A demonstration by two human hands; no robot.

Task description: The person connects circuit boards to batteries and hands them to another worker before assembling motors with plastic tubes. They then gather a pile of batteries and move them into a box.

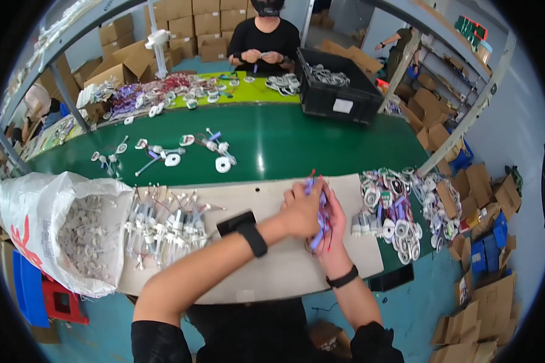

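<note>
In front of me, over the beige board [254, 284], both hands are together on a bunch of purple wired parts [321, 225] with red wire ends. My right hand [335, 228] holds the bunch from the right, palm turned inward. My left hand [301, 212] crosses over from the left, its fingers closed at the upper part of the bunch; its fingertips are partly hidden. Left of my hands lies a pile of clear and white plastic parts with wires [169, 227]. To the right is a heap of white coiled cables with purple parts [393, 212].
A white sack [27, 212] of small clear parts lies open at the left. A dark phone-like object [236, 224] rests near my left wrist. Several assemblies [222, 163] lie on the green belt [272, 133]. Beyond stand a black crate [339, 100] and a co-worker [264, 42].
</note>
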